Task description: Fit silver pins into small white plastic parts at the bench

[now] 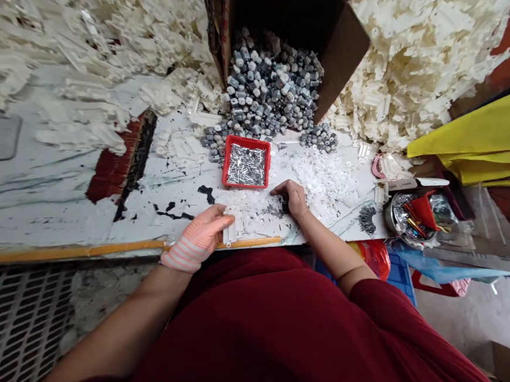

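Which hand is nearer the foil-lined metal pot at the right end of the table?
Right. The right hand sits left of the foil-lined metal pot; the left hand is farther left still.

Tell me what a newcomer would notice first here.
Cream-white plastic parts heaped across the top, either side of an open cardboard box, catch the eye first. Grey metal cylinders spill from that box, just above a red tray of silver pins at centre. Below, the left hand, in a pink striped glove, grips a white plastic part.
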`<state>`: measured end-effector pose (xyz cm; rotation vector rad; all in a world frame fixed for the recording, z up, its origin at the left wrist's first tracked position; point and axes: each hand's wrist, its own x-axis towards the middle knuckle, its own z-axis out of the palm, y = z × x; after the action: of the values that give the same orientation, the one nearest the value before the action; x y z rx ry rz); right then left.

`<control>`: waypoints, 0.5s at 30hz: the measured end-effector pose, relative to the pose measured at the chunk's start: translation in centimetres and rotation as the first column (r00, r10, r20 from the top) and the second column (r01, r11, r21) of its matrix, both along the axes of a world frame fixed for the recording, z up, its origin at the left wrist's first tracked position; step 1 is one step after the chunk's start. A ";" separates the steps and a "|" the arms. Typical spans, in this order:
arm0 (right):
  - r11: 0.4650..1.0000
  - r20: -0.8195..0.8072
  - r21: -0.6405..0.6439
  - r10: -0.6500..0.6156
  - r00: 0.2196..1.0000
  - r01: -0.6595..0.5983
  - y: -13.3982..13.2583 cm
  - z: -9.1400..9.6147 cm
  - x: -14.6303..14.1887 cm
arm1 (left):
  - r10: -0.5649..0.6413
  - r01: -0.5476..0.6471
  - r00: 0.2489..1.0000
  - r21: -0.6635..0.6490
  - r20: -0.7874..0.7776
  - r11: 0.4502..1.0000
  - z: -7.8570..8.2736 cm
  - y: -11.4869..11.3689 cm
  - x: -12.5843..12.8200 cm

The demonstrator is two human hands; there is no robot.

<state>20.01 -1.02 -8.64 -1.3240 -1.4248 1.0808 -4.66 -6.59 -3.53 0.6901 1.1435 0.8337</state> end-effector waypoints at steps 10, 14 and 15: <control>0.976 0.041 -0.045 0.215 0.976 -0.213 -3.2 0.7 -0.6 | 0.003 -0.004 0.998 -0.025 -0.066 1.000 2.1 0.0 0.4; 0.973 -0.049 -0.073 0.214 0.976 -0.217 -5.3 0.5 -1.4 | -0.023 0.023 0.992 -0.003 -0.128 1.000 2.5 0.1 0.5; 0.972 -0.090 -0.104 0.202 0.975 -0.211 -5.6 0.3 -1.6 | -0.034 0.035 0.989 0.007 -0.142 0.999 2.5 0.1 0.5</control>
<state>18.44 -6.66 -8.32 -1.2160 -1.4850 1.3536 -4.19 -6.45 -1.00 0.7846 1.2528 0.7706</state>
